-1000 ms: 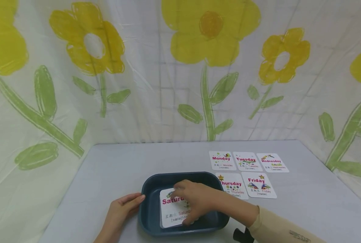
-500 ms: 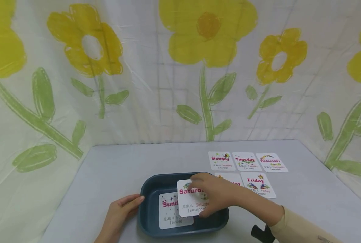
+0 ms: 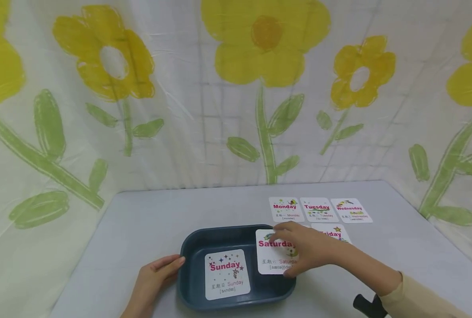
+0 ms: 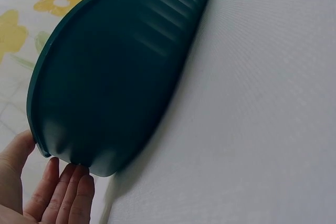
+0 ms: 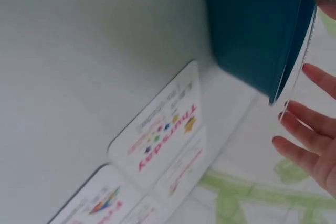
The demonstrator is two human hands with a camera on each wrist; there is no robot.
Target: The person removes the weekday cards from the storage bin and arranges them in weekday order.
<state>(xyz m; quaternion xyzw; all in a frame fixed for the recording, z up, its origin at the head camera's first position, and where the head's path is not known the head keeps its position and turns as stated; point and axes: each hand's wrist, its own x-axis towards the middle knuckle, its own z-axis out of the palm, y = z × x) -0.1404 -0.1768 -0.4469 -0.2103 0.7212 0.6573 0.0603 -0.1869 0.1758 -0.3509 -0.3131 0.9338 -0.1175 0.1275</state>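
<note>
My right hand (image 3: 309, 247) grips the white Saturday card (image 3: 273, 256) by its edges, thumb at the near edge and fingers at the far one. The card is raised over the right end of a dark teal plastic tray (image 3: 220, 236). In the right wrist view the card shows as a thin edge between thumb and fingers (image 5: 310, 119). A Sunday card (image 3: 227, 276) lies face up on the tray's bottom. My left hand (image 3: 154, 280) holds the tray's left end, thumb at the rim and fingers below it, as the left wrist view (image 4: 58, 187) shows.
Behind the tray to the right lie cards for Monday (image 3: 286, 210), Tuesday (image 3: 319, 210) and Wednesday (image 3: 352, 211). Nearer are Friday (image 3: 331, 232), partly covered by my right hand, and Thursday (image 5: 157, 124). A flower-printed curtain (image 3: 180, 145) stands along the table's (image 3: 140, 221) back edge.
My right hand has lifted the Saturday card off the Sunday card and carried it rightward to the tray's right end. The Sunday card is now uncovered. My left hand keeps its hold on the tray.
</note>
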